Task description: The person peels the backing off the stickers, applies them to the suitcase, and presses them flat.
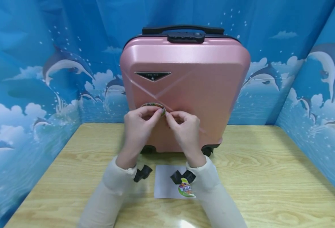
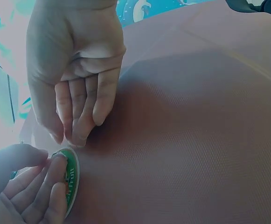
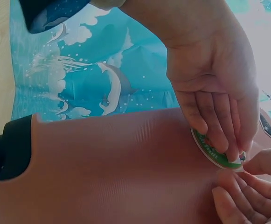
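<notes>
My left hand (image 1: 140, 126) pinches a round sticker (image 1: 153, 104) with a green rim and printed letters, in front of a pink suitcase (image 1: 201, 95). In the left wrist view the sticker (image 2: 72, 179) stands edge-on by the left hand's (image 2: 30, 186) fingers. My right hand (image 1: 185, 128) meets its edge with thumb and forefinger pinched together. The right wrist view has the right hand's (image 3: 254, 196) fingertips at the sticker's (image 3: 212, 154) rim, just below the left hand (image 3: 214, 84). Fingers hide much of the sticker's face.
The suitcase stands upright on a wooden table (image 1: 255, 164), with a black top handle (image 1: 183, 28) and a dark logo plate (image 1: 152, 76). A white sheet (image 1: 167, 186) bearing a colourful sticker (image 1: 185, 189) lies between the forearms. Blue dolphin-print curtains (image 1: 22, 63) surround the table.
</notes>
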`<state>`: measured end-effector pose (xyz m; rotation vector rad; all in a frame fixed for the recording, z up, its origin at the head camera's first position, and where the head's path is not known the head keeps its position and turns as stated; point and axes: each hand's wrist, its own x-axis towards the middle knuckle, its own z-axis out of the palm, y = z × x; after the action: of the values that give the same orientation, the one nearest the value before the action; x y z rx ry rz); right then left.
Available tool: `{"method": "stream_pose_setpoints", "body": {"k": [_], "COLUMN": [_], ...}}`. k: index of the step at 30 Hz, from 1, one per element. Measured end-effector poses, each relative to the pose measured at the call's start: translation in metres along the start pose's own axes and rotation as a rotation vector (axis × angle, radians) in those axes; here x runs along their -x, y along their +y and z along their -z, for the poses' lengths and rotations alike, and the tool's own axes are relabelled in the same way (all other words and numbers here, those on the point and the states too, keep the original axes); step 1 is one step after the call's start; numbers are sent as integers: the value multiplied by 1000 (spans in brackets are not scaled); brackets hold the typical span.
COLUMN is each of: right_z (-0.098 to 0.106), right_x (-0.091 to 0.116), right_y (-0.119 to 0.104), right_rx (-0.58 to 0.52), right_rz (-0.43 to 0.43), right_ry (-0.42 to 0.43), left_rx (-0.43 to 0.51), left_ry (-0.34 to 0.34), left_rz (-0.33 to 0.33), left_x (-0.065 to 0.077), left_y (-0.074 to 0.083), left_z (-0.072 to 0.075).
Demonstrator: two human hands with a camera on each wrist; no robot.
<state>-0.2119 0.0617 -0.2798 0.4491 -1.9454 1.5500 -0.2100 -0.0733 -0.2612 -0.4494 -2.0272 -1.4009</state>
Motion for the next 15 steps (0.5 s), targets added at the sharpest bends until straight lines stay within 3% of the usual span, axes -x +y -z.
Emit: {"method": "stream_pose_setpoints", "body": {"k": [15], "right_z": [33], "right_x": [14], "right_y": [10], "right_rx": [145], "right_rz": [58], "right_ry": [-98], "left_rx": [-15], "left_ry": [-47], "left_rz": [-48], "left_x": [5], "left_y": [-6], "left_z": [-4]}}
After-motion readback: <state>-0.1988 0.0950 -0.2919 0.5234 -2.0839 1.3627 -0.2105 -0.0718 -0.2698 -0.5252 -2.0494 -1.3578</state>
